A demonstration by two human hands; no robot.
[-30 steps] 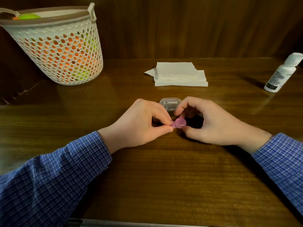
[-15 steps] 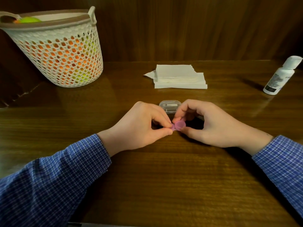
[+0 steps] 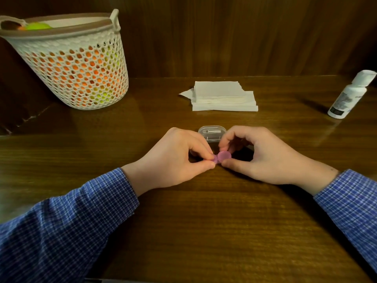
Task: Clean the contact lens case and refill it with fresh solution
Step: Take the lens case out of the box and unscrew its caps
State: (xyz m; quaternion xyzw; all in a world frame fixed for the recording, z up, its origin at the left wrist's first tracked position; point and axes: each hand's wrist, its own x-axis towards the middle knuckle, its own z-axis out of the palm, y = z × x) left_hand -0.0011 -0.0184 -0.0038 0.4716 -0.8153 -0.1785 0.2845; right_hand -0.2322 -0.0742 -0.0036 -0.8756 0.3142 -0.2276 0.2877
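View from the head camera over a dark wooden table [image 3: 204, 231]. At centre, the small pink contact lens case [image 3: 221, 157] is held low over the tabletop between both hands. The left hand [image 3: 173, 160] pinches the case's left end between thumb and curled forefinger, so that end is mostly hidden; the right hand [image 3: 263, 156] holds the right-hand round lid, with the thumb below it and the bent fingertips [image 3: 223, 147] above. Whether the lid is loose or tight cannot be told. Both forearms wear blue checked sleeves [image 3: 71, 221]. Just behind the hands, and partly covered by them, lies a small clear plastic box [image 3: 212, 132] with pale items inside, too small to identify. Farther back at centre lies a stack of folded white paper tissues [image 3: 222, 97]. At the right edge stands a white solution bottle [image 3: 349, 94], cap on, well apart from the hands. At the far left stands a white perforated basket [image 3: 77, 64] with a brown rim; orange and yellow-green contents show through its holes.
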